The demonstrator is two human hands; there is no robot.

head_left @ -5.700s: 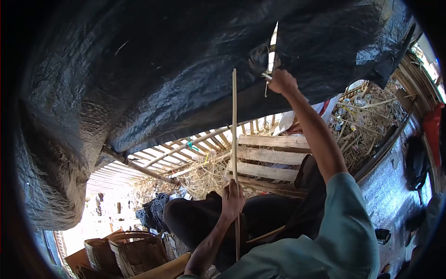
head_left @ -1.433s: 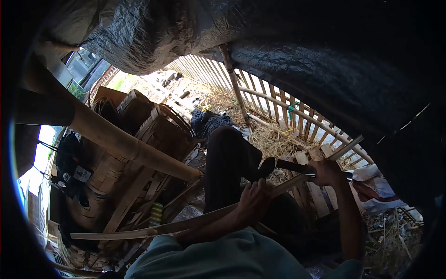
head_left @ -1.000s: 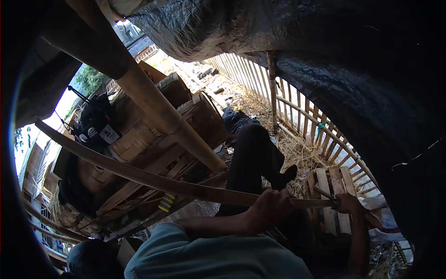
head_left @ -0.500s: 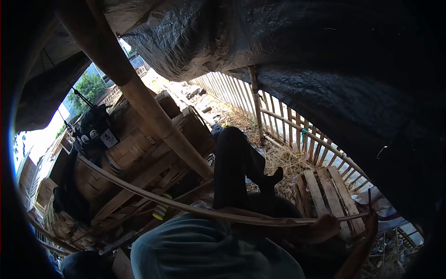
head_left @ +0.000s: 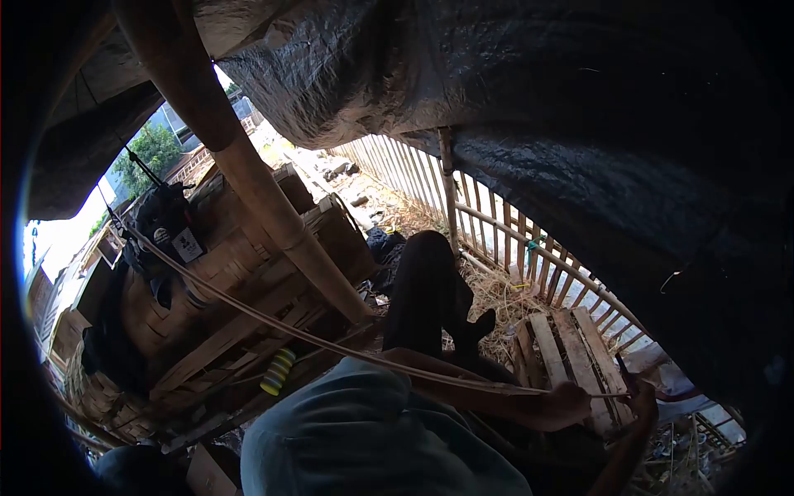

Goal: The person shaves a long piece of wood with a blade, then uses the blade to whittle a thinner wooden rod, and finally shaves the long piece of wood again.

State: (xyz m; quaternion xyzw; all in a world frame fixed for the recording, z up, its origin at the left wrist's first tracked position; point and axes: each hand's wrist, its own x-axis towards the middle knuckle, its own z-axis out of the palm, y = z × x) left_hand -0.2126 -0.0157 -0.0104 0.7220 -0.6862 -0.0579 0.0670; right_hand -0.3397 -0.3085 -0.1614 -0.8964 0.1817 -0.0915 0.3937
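Note:
A long, thin bamboo-like strip slants from the upper left, across my lap, to my hands at the lower right. My left hand is closed around it near its right end. Just beyond, my right hand is closed on a dark, narrow tool that looks like a knife, its tip pointing up. The strip's end meets the tool at my right fingers. Both hands are in shadow, so finger detail is poor.
Woven baskets and a bamboo pole stand left. A yellow-green striped object lies below them. Dark sheeting hangs overhead. A slatted fence, straw and wooden boards are at right. My raised knee is central.
Both hands have shifted slightly left in the view, still holding the strip and the tool. The strip has turned and looks narrower, and the whole view has moved a little.

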